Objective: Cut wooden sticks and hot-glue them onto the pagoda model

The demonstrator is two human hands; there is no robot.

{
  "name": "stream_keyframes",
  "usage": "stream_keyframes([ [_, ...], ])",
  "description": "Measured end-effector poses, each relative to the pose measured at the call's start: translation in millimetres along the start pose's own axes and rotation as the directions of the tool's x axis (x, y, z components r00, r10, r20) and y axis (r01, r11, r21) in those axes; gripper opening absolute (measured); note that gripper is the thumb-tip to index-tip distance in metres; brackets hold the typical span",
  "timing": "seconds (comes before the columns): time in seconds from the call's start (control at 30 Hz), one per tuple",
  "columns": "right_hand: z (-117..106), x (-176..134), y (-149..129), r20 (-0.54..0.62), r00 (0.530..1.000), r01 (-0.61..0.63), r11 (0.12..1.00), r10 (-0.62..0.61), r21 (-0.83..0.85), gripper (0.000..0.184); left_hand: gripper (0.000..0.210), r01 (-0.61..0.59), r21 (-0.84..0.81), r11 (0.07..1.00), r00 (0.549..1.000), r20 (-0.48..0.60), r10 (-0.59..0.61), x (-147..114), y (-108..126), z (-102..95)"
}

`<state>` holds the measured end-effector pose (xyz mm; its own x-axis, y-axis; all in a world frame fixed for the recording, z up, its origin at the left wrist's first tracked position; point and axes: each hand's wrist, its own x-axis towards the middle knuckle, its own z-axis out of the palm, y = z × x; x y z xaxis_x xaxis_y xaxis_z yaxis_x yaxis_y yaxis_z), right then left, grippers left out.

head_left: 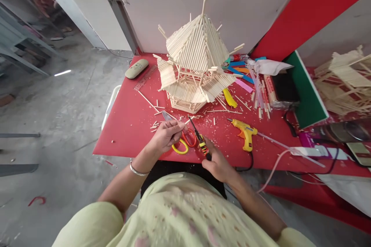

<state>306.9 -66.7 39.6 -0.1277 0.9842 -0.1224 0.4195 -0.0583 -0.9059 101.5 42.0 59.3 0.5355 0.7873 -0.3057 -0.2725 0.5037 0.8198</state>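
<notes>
My left hand [169, 134] pinches a short thin wooden stick [189, 119], which points right between thumb and forefinger. In my right hand [216, 162] are what look like long-nosed pliers [202, 143] with yellow-and-black handles; their dark tip is beside the stick. Scissors [189, 137] with one red and one yellow loop lie under and between my hands, their blade partly hidden by my left hand. Just beyond stands a pagoda-like model [194, 58] built of pale wooden sticks, with two tiers of roof.
A yellow glue gun [245, 133] lies right of my hands, its cable running off the edge. Stick offcuts [156, 106] litter the red table [116, 131]. An oval case [136, 68] is at back left; bundled sticks [262, 98] and a green board [308, 92] are at right.
</notes>
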Motion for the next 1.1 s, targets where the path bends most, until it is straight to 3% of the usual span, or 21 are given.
stream_keyframes([
  [0.1,-8,-2,-6,-0.001,0.999,-0.050,0.998,0.050,0.027,0.051,0.039,-0.038,0.168,0.985,0.998,-0.044,0.046,1,0,-3.4],
  [0.23,-14,-8,-10,0.114,0.974,-0.216,0.955,0.196,0.203,0.026,0.043,-0.083,0.257,0.963,0.996,0.029,0.079,8,-8,-10.2],
  [0.37,-18,-13,-12,0.229,0.926,-0.367,0.853,0.299,0.370,0.030,0.044,-0.087,0.228,0.970,0.992,0.112,0.063,20,-20,-13.8],
  [0.5,-20,-17,-8,0.241,0.915,-0.399,0.816,0.324,0.419,0.043,0.044,-0.067,0.248,0.967,0.991,0.127,0.036,27,-26,-11.5],
  [0.6,-22,-18,-4,0.179,0.941,-0.330,0.894,0.286,0.304,0.053,0.044,-0.079,0.272,0.959,0.993,0.107,0.052,29,-24,-5.6],
  [0.7,-21,-16,2,0.016,0.989,-0.147,0.988,0.146,0.055,0.072,0.044,-0.083,0.301,0.950,0.994,0.087,0.060,27,-18,2.3],
  [0.87,-17,-13,20,-0.105,0.994,-0.058,0.957,0.029,-0.285,0.085,0.044,-0.073,0.317,0.946,0.990,0.135,0.031,25,-13,7.4],
  [1.1,-12,-11,27,-0.105,0.993,0.013,0.936,-0.053,-0.351,0.087,0.042,-0.069,0.270,0.960,0.989,0.146,0.030,25,-15,1.0],
])
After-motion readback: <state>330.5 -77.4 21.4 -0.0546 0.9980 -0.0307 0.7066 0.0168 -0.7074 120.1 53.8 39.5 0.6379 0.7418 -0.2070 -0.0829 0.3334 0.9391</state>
